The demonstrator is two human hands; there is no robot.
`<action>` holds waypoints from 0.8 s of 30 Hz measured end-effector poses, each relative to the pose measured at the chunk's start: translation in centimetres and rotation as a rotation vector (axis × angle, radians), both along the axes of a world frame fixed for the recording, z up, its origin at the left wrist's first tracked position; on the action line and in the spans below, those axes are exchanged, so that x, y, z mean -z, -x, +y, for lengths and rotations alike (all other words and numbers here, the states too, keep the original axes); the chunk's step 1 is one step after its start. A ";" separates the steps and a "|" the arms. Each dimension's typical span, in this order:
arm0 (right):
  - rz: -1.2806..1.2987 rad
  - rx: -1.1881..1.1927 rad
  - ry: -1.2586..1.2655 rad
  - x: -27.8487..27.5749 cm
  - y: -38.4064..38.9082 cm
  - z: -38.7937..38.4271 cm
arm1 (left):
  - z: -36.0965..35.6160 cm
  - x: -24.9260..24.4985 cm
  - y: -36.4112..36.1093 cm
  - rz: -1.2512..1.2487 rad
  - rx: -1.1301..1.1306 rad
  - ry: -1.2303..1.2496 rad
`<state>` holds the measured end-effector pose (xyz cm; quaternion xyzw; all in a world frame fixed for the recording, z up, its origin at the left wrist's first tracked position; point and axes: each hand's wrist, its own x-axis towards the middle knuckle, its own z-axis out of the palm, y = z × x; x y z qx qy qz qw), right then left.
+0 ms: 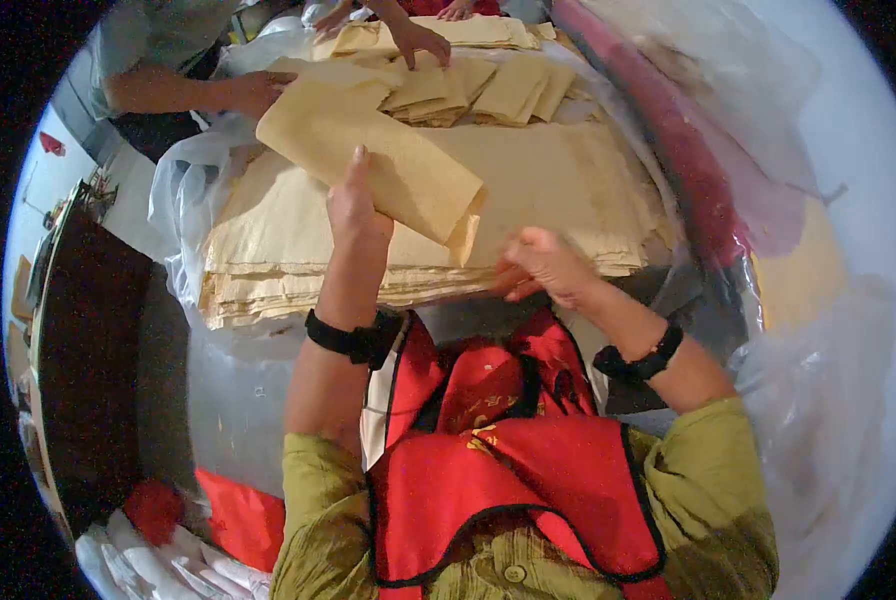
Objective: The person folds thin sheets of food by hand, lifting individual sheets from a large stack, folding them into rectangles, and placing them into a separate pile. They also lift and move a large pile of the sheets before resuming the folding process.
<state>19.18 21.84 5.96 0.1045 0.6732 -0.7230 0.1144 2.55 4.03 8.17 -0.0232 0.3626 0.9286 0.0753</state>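
Note:
My left hand (356,208) is closed on a folded pale yellow sheet (368,150), with the thumb on top and the other fingers hidden underneath. The folded sheet is held at a slant, and its right end hangs down in a loose fold. Below it lies a wide stack of flat sheets (558,180) of the same yellow, with uneven layered edges. My right hand (546,266) is over the near edge of the stack, apart from the folded sheet. Its slightly blurred fingers are bent and parted, and nothing shows in them.
Across the stack, a person's hand (420,42) touches folded bundles (438,92); another hand (258,93) is by the folded sheet's far end. More bundles (521,88) lie to the right. Clear plastic (183,190) drapes the left side; a red plastic-covered roll (668,140) runs along the right.

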 end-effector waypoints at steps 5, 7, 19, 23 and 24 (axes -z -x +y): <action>0.010 0.053 0.017 0.2 1.7 -1.0 | 0.8 0.3 -1.3 0.018 0.004 -0.028; 0.012 0.087 0.054 -0.8 1.8 -1.2 | 0.3 0.7 -0.8 0.024 0.008 -0.028; 0.117 0.161 0.170 0.5 2.3 -1.9 | 0.6 1.7 -0.8 -0.027 0.036 -0.066; 0.141 0.241 0.136 -0.2 2.3 -2.1 | 0.6 2.2 -0.5 -0.012 0.037 -0.060; 0.148 0.259 0.099 -0.3 2.4 -2.1 | 0.7 2.0 -0.8 0.007 0.032 -0.048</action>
